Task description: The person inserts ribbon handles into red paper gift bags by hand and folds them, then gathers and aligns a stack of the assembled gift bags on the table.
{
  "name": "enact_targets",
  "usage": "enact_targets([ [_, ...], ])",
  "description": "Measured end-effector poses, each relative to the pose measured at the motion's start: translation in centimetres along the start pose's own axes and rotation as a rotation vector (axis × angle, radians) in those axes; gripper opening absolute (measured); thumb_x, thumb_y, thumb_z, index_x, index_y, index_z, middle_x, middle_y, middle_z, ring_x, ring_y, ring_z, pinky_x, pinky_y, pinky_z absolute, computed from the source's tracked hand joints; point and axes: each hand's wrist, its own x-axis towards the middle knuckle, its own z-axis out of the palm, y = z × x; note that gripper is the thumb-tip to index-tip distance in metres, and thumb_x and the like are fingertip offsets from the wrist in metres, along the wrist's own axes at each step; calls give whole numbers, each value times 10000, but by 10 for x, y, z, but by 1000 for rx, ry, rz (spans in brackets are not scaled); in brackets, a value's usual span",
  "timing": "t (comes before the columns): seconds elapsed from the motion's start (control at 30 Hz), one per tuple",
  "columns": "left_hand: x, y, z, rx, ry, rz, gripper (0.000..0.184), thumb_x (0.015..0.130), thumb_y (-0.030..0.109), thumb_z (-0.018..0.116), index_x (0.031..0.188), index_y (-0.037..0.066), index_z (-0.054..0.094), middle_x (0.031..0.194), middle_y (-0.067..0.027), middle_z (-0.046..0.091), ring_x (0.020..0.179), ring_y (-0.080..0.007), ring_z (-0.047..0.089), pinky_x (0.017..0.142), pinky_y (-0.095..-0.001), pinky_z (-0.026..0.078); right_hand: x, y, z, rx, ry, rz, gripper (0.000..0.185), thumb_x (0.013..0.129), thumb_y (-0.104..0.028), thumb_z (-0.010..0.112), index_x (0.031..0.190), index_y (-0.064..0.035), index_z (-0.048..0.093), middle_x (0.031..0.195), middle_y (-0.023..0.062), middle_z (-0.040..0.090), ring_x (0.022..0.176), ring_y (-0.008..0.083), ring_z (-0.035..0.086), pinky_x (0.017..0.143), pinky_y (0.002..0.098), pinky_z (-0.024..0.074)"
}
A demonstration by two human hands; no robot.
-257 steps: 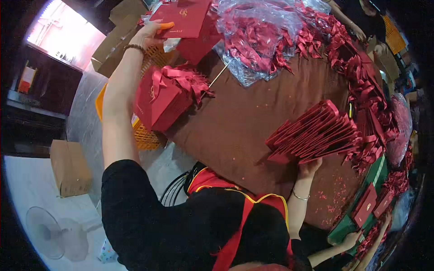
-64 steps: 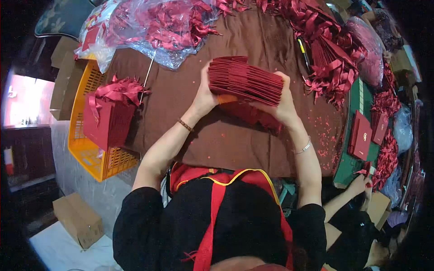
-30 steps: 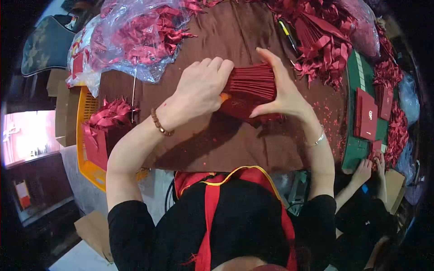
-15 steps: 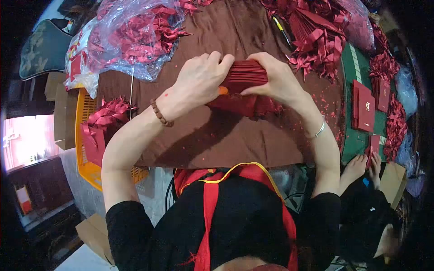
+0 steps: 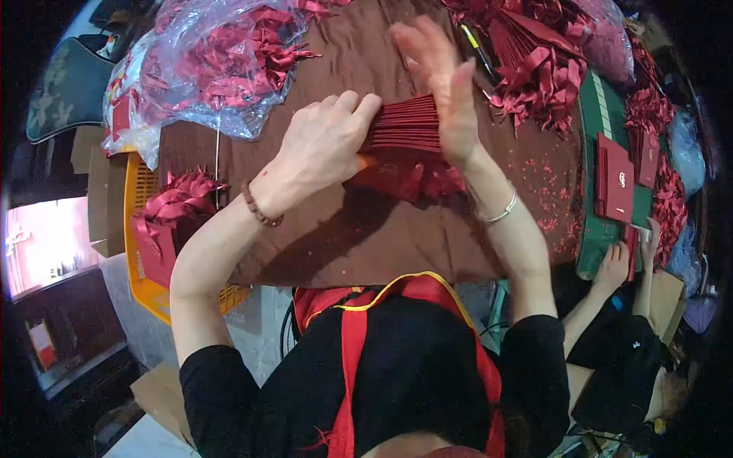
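Note:
My left hand point(image 5: 324, 130) is wrapped round the left end of a stack of flat red paper bags point(image 5: 406, 122), held up over the brown-covered table. The stacked edges face me, and red ribbons point(image 5: 435, 183) hang below them. My right hand point(image 5: 447, 88) is open, slightly blurred, with fingers stretched upward and its palm against or very near the stack's right end. A small orange spot point(image 5: 368, 161) shows under my left hand; I cannot make out what it is.
At the upper left lies a clear plastic bag point(image 5: 206, 72) of red ribbons. A yellow basket point(image 5: 136, 259) stands left. More red bags point(image 5: 534, 61) and a yellow marker point(image 5: 475, 46) lie upper right. Another person's hands point(image 5: 613, 266) work beside a green board point(image 5: 594, 198).
My right hand has let go of the stack's right end and opened, fingers now pointing up. My left hand has stayed on the stack. The other person's hands have moved apart a little.

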Motion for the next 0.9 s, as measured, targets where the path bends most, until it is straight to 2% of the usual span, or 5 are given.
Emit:
enact_targets([
  [0.17, -2, 5, -2, -19, -16, -29, 627, 575, 195, 767, 1112, 50, 478, 889, -115, 556, 831, -299, 584, 684, -388, 493, 1, -3, -7, 150, -62, 81, 712, 910, -600, 166, 1375, -66, 239, 1352, 123, 375, 1225, 215, 378, 1021, 336, 249],
  [0.3, -4, 6, -2, -29, 7, -30, 649, 586, 178, 755, 1144, 48, 452, 901, -119, 556, 840, -304, 581, 692, -388, 488, -11, 2, -19, 17, -177, 264, 560, 895, -271, 543, 1343, -39, 300, 1284, 109, 424, 1192, 192, 406, 999, 333, 323],
  [0.47, -5, 4, 1, -40, 24, 3, 644, 600, 149, 735, 1159, 43, 433, 907, -126, 555, 844, -309, 578, 695, -389, 487, -42, 2, -26, -159, -169, 246, 1066, 533, -257, 864, 1354, -23, 226, 1273, 168, 429, 1190, 226, 418, 1009, 350, 324],
  [0.67, -5, 7, -2, -41, 6, -3, 645, 598, 146, 736, 1166, 68, 440, 910, -118, 559, 848, -301, 581, 702, -384, 490, -42, -12, -23, -229, -292, 350, 887, 527, -157, 861, 1239, -55, 342, 1208, 104, 469, 1105, 187, 485, 958, 325, 389],
  [0.9, -11, -8, -5, -57, -16, -61, 632, 604, 147, 735, 1155, 70, 436, 885, -129, 563, 828, -314, 588, 678, -400, 489, -23, 16, -2, -436, -118, 81, 519, 579, -258, 848, 875, -37, 483, 781, 91, 630, 733, 151, 621, 663, 284, 492],
])
